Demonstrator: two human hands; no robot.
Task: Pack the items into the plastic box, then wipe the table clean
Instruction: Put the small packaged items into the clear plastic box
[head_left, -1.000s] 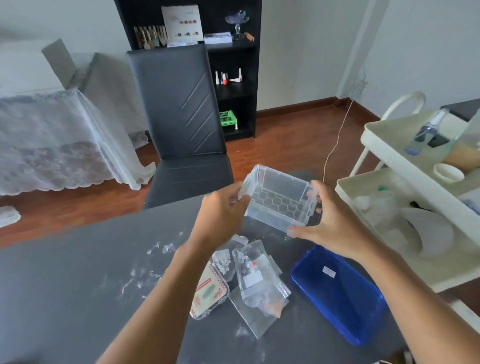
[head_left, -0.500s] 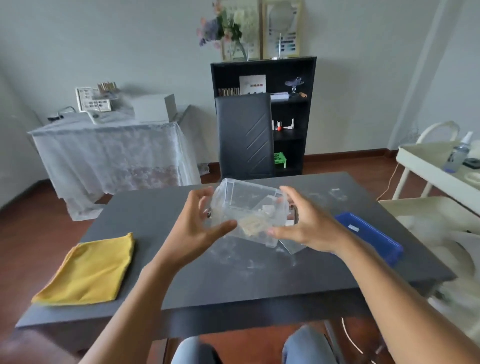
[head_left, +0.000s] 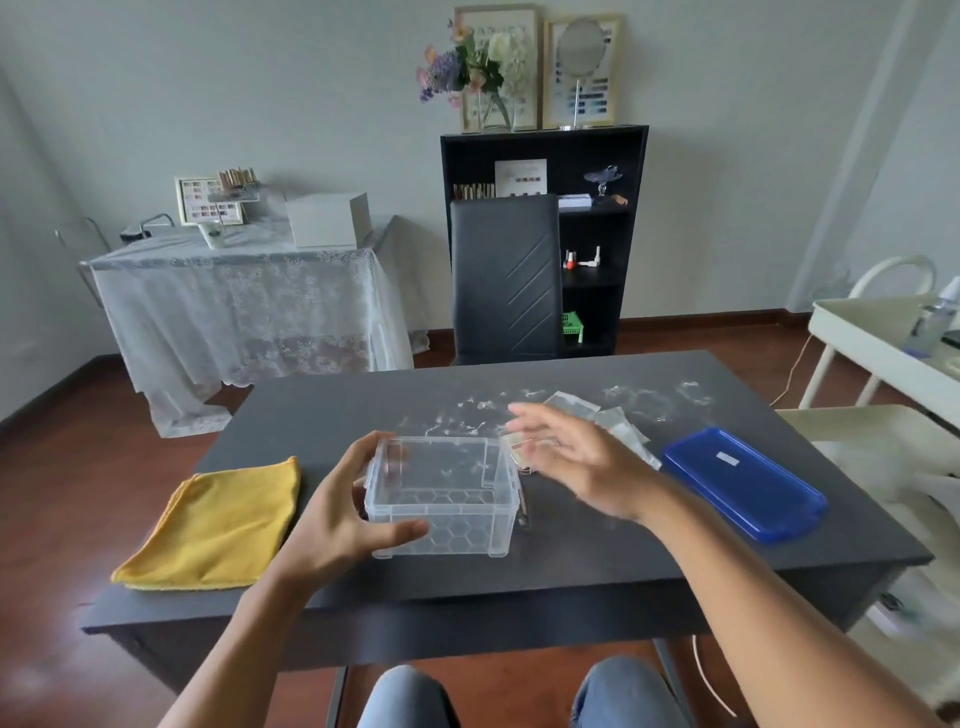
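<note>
A clear plastic box (head_left: 447, 496) with a honeycomb pattern stands upright on the dark table (head_left: 571, 566), near its middle. My left hand (head_left: 337, 514) grips the box's left side, thumb along the front wall and fingers round the far corner. My right hand (head_left: 566, 457) hovers open just right of the box, fingers spread, blurred by motion. Behind that hand lie several small clear packets (head_left: 602, 421), partly hidden by it. The blue lid (head_left: 743, 483) lies flat at the right. A folded yellow cloth (head_left: 218, 525) lies at the left.
White smears and crumbs (head_left: 467, 410) mark the far half of the table. A black chair (head_left: 506, 275) stands behind it, with a black shelf (head_left: 597, 234) beyond. A cream trolley (head_left: 893, 353) stands to the right. My knees (head_left: 405, 696) show under the near edge.
The box, held in the air with both hands before, now stands on the table. My right hand has let go and moved right toward the packets. My head has pulled back.
</note>
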